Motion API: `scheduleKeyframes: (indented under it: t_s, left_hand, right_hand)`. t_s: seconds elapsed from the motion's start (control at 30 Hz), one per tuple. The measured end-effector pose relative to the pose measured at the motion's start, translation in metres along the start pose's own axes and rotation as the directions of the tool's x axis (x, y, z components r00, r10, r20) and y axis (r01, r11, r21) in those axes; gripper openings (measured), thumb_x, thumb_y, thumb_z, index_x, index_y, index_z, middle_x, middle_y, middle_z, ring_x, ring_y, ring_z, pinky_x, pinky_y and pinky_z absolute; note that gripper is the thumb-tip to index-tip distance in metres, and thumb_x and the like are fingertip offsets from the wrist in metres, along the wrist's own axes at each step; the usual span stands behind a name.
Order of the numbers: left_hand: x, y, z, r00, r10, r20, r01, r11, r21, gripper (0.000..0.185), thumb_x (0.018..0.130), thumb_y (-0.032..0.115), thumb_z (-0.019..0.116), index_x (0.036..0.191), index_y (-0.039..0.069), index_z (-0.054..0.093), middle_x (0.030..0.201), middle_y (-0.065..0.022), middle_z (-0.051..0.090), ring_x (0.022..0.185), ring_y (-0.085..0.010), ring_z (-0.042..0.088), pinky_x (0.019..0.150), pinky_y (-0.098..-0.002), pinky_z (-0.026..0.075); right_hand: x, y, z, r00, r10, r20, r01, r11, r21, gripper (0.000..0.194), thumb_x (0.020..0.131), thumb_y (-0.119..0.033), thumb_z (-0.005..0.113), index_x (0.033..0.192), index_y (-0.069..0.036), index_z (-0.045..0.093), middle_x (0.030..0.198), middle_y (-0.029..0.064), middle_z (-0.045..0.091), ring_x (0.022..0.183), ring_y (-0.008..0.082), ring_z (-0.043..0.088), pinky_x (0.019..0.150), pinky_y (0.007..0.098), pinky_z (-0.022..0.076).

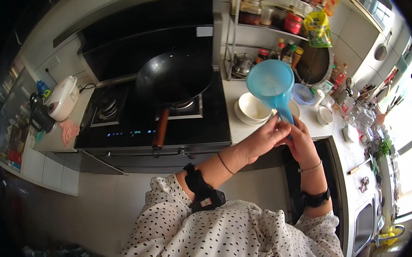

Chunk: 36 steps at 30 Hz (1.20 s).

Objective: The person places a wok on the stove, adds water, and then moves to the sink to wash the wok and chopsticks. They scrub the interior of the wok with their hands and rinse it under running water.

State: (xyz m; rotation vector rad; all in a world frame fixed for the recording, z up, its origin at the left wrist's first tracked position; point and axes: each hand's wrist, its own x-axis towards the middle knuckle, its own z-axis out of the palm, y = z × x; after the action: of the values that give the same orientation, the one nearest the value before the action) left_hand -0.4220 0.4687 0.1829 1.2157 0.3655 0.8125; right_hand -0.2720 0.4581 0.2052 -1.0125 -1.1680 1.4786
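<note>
A translucent blue plastic water ladle [269,77] is held up over the counter, its bowl pointing away from me. My right hand [301,136] grips the ladle's handle from the right. From the left, my left hand [266,138] meets it on the lower handle, fingers and thumb closed there; the overlapping fingers partly hide each other. Behind the ladle, on the counter, sit stacked white bowls [249,107], partly covered by it. A blue-purple plastic bowl [302,94] stands right of the ladle, with a small white bowl [324,115] nearer me.
A black wok [173,77] rests on the right burner, its wooden handle [161,129] jutting toward me. Seasoning jars [251,9] and bottles crowd the rack. A rice cooker [62,99] and electric kettle [40,113] stand left. The sink [364,225] is at lower right.
</note>
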Motion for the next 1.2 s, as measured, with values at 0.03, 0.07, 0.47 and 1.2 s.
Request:
scheduleKeyframes:
  t_s: [0.03,0.07,0.47,1.2]
  left_hand:
    - [-0.011,0.008,-0.008,0.997,0.060,-0.051,-0.061,0.998,-0.035,0.050,0.094,0.041,0.047,0.135,0.016,0.034,0.112,0.0032,0.048,0.100,-0.0072,0.050,0.087,-0.0280,0.041]
    - [-0.019,0.015,-0.017,0.992,0.060,-0.111,-0.065,0.997,-0.039,0.043,0.094,0.034,0.049,0.130,0.014,0.036,0.105,0.0032,0.049,0.092,-0.0058,0.050,0.079,-0.0240,0.041]
    - [-0.063,0.054,-0.121,0.864,-0.035,-0.503,-0.104,0.963,-0.247,0.032,0.092,0.031,0.050,0.119,0.014,0.043,0.117,-0.0028,0.046,0.110,-0.0149,0.044,0.088,-0.0399,0.044]
    - [-0.051,0.038,-0.196,0.826,-0.187,-0.532,-0.208,0.775,-0.596,0.027,0.093,0.036,0.048,0.111,0.016,0.050,0.112,-0.0006,0.053,0.103,-0.0148,0.050,0.084,-0.0359,0.042]
  right_hand:
    - [0.011,-0.003,0.013,0.999,0.010,0.039,-0.010,1.000,-0.010,0.030,0.088,-0.012,0.052,0.115,0.001,0.049,0.093,0.0052,0.057,0.082,0.0107,0.058,0.071,0.0235,0.0507]
    - [0.023,-0.004,0.027,0.995,0.006,0.101,-0.002,0.999,-0.045,0.028,0.087,-0.011,0.053,0.113,0.001,0.050,0.092,0.0040,0.057,0.081,0.0099,0.058,0.070,0.0228,0.0498]
    - [0.138,0.036,0.144,0.968,0.044,0.249,0.055,0.924,-0.377,0.039,0.086,-0.008,0.056,0.122,0.002,0.048,0.094,0.0085,0.062,0.082,0.0126,0.060,0.067,0.0238,0.0499]
    - [0.193,0.075,0.181,0.912,-0.098,0.398,0.381,-0.157,-0.911,0.044,0.079,-0.018,0.052,0.122,-0.009,0.048,0.080,0.0144,0.065,0.076,0.0331,0.064,0.065,0.0426,0.0503]
